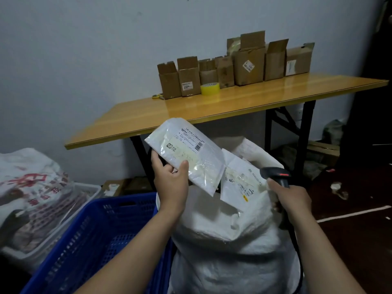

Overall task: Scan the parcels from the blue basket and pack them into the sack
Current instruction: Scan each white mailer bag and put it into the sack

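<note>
White parcel (191, 158) is being pinched label-up by the left hand (170, 183); the right hand (292, 198), wrapping the scanner (275, 175), should be squaring onto its barcode (198, 146).

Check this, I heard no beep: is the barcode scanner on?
On: red light glows in the window of the barcode scanner gripped by the right hand; the left hand holds a parcel.

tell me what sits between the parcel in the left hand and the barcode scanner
In the head view, a second white parcel lies at the mouth of the sack, between the held parcel and the barcode scanner in the right hand.
</note>
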